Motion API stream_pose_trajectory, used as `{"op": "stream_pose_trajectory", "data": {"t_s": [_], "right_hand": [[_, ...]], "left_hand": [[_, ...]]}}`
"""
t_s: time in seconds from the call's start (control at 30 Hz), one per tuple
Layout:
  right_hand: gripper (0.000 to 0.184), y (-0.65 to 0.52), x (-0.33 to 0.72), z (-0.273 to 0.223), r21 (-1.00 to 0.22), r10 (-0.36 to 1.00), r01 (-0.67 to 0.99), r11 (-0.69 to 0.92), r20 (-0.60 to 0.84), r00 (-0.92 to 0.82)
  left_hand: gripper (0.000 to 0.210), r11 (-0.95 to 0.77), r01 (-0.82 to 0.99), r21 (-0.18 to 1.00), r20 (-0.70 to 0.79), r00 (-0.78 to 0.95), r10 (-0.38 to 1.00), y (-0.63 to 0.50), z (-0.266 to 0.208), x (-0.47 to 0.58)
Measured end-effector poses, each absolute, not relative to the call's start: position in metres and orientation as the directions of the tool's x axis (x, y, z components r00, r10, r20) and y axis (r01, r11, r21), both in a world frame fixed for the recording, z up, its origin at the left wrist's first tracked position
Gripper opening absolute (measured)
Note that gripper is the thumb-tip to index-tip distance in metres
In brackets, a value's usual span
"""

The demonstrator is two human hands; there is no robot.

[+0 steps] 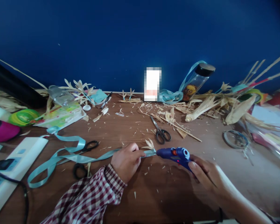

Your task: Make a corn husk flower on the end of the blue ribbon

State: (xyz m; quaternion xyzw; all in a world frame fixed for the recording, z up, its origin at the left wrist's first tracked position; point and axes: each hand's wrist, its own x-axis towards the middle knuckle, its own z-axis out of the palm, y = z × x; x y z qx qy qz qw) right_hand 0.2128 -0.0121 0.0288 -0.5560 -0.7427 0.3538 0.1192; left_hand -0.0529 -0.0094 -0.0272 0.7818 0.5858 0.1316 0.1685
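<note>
In my right hand (206, 174) is a blue glue gun (171, 153), its nozzle pointing left and a small red light lit on its side. The nozzle tip meets the end of a light blue ribbon (79, 159), or sits just over it; I cannot tell which. My left hand (128, 160) pinches that ribbon near its end, fingers closed. A small pale husk flower (149, 145) sits at the ribbon's end, beside my left fingertips. The ribbon trails left in loose loops across the brown table (121, 124).
Open scissors (162, 133) lie beyond the glue gun; black-handled scissors (80, 170) lie partly under the ribbon. A white power strip (16, 171) with cords is at left. Corn husks (202, 109), a tilted jar (196, 81) and a tape roll (236, 139) are at right. Husk scraps litter the table.
</note>
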Motion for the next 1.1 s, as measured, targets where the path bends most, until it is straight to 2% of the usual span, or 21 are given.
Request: {"op": "stream_pose_trajectory", "data": {"t_s": [0.1,0.3,0.47,0.7,0.9,1.1], "right_hand": [[0.032,-0.012,0.212,0.031,-0.672,0.909,0.727,0.14,-0.203,-0.363],[0.043,-0.016,0.216,0.032,-0.684,0.961,0.726,0.076,-0.143,-0.235],[0.044,-0.016,0.217,0.036,-0.685,0.966,0.726,0.066,-0.139,-0.22],[0.03,-0.013,0.213,0.022,-0.659,0.912,0.731,0.176,-0.17,-0.372],[0.029,-0.009,0.21,0.023,-0.656,0.906,0.742,0.142,-0.216,-0.364],[0.031,-0.004,0.203,0.04,-0.688,0.852,0.722,0.072,-0.334,-0.404]], "left_hand": [[0.025,-0.258,0.869,0.422,0.004,0.282,0.959,-0.009,-0.028,-0.053],[0.024,-0.278,0.864,0.42,0.016,0.299,0.954,-0.011,-0.029,-0.054],[0.024,-0.289,0.863,0.414,0.012,0.312,0.95,-0.01,-0.029,-0.054],[0.024,-0.274,0.868,0.415,0.001,0.3,0.954,-0.01,-0.028,-0.054],[0.024,-0.282,0.858,0.428,0.007,0.309,0.951,-0.01,-0.027,-0.055],[0.026,-0.285,0.864,0.416,-0.024,0.323,0.946,-0.009,-0.025,-0.055]]}}
